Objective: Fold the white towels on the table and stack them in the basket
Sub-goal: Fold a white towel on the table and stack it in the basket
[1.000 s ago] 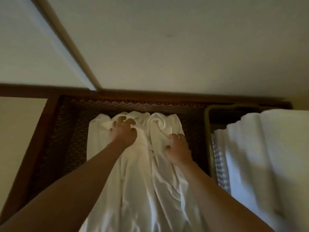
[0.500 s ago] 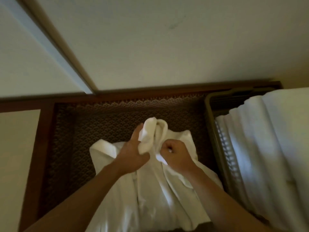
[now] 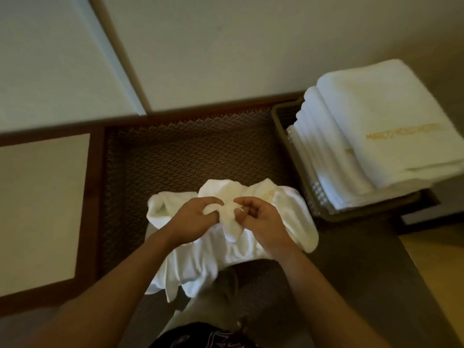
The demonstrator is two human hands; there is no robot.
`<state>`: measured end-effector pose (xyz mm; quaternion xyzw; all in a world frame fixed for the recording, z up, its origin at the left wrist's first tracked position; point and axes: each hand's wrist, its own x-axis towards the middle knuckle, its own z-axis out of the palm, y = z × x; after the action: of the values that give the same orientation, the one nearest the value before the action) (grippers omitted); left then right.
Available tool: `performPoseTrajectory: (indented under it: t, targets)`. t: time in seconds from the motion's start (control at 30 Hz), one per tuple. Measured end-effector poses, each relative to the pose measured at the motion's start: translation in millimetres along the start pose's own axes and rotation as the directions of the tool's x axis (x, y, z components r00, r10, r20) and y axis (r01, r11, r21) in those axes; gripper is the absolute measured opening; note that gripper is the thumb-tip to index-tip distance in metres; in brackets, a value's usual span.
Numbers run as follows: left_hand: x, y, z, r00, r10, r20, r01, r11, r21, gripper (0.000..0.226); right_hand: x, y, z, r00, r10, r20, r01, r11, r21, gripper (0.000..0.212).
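Here, both hands (image 3: 226,217) bunching white towel (image 3: 288,212), its edges hidden, gold lettering blurred

Dim warm light, soft blur, wide-angle distortion

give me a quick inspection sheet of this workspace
surface: dark patterned table with a wooden rim
job's things: crumpled towel bunched on the table, part hanging over the near edge; basket at right holds a stack of folded towels rising above its rim, gold lettering on top
clutter: nothing seen
grippers: left hand and right hand both pinch a fold of the towel at its middle
cables: nothing seen
surroundings: pale wall behind; dark clothing at the bottom edge
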<state>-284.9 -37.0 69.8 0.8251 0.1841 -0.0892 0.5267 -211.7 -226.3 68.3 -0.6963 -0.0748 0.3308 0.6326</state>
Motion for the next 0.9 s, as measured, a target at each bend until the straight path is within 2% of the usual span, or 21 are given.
performPoseTrajectory:
  t: [0.07, 0.13, 0.17, 0.23, 0.27, 0.3, 0.37, 0.4, 0.47, 0.53, 0.6, 0.67, 0.7, 0.8, 0.83, 0.9]
  targets:
    - [-39, 6, 6, 0.999, -0.029, 0.041, 0.029, 1.000, -0.003, 0.021, -29, 11, 9, 0.989, 0.006, -0.145, -0.002, 1.000, 0.031, 0.015]
    - [-73, 7, 8, 0.985, -0.077, 0.156, 0.073, 0.997, 0.037, 0.034, -50, 22, 17, 0.946, 0.074, -0.314, -0.029, 0.989, 0.145, 0.018]
    - [-91, 6, 8, 0.969, -0.102, 0.224, 0.090, 0.994, 0.060, 0.042, -62, 24, 21, 0.928, 0.122, -0.353, -0.043, 0.974, 0.224, 0.023]
    - [-114, 2, 7, 0.943, -0.144, 0.299, 0.121, 0.988, 0.093, 0.057, -81, 26, 27, 0.930, 0.189, -0.316, -0.061, 0.926, 0.374, 0.035]
    - [-122, 1, 7, 0.944, -0.138, 0.298, 0.109, 0.987, 0.114, 0.059, -91, 28, 30, 0.941, 0.181, -0.287, -0.066, 0.927, 0.368, 0.040]
    - [-135, -1, 5, 0.949, -0.118, 0.292, 0.078, 0.987, 0.143, 0.058, -104, 31, 37, 0.951, 0.139, -0.277, -0.056, 0.956, 0.287, 0.042]
    - [-151, -4, 2, 0.961, -0.065, 0.270, 0.025, 0.988, 0.151, 0.055, -125, 38, 50, 0.981, -0.032, -0.191, 0.033, 0.999, 0.006, 0.039]
    - [-161, -6, -3, 0.963, -0.041, 0.267, 0.002, 0.990, 0.144, 0.054, -138, 40, 61, 0.991, -0.110, -0.071, 0.099, 0.984, -0.147, 0.038]
    - [-178, -12, -15, 0.962, -0.010, 0.274, -0.031, 0.989, 0.142, 0.051, -155, 44, 83, 0.976, -0.135, 0.171, 0.196, 0.889, -0.415, 0.048]
    - [-204, -26, -38, 0.957, 0.015, 0.289, -0.056, 0.989, 0.134, 0.052, -172, 44, 120, 0.966, -0.119, 0.231, 0.232, 0.796, -0.560, 0.033]
    - [-234, -49, -66, 0.961, 0.052, 0.271, -0.098, 0.982, 0.159, 0.053, -183, 41, 161, 0.974, -0.101, 0.201, 0.202, 0.788, -0.581, 0.008]
    - [-268, -84, -99, 0.979, 0.100, 0.179, -0.140, 0.964, 0.227, 0.054, -196, 35, 211, 0.978, -0.047, 0.205, 0.154, 0.823, -0.546, 0.006]
    - [-283, -105, -113, 0.985, 0.139, 0.102, -0.161, 0.953, 0.257, 0.053, -204, 31, 233, 0.973, -0.004, 0.232, 0.114, 0.878, -0.465, 0.008]
    - [-344, -194, -162, 0.960, 0.188, -0.208, -0.122, 0.948, 0.295, 0.041, -232, 25, 321, 0.925, 0.059, 0.376, 0.044, 0.965, -0.259, 0.021]
    - [-361, -222, -171, 0.940, 0.145, -0.309, -0.066, 0.966, 0.251, 0.034, -239, 22, 342, 0.908, 0.055, 0.414, 0.040, 0.975, -0.217, 0.023]
    - [-408, -273, -197, 0.883, -0.072, -0.464, 0.112, 0.992, 0.060, 0.016, -252, 23, 397, 0.869, 0.049, 0.492, 0.006, 0.994, -0.110, 0.018]
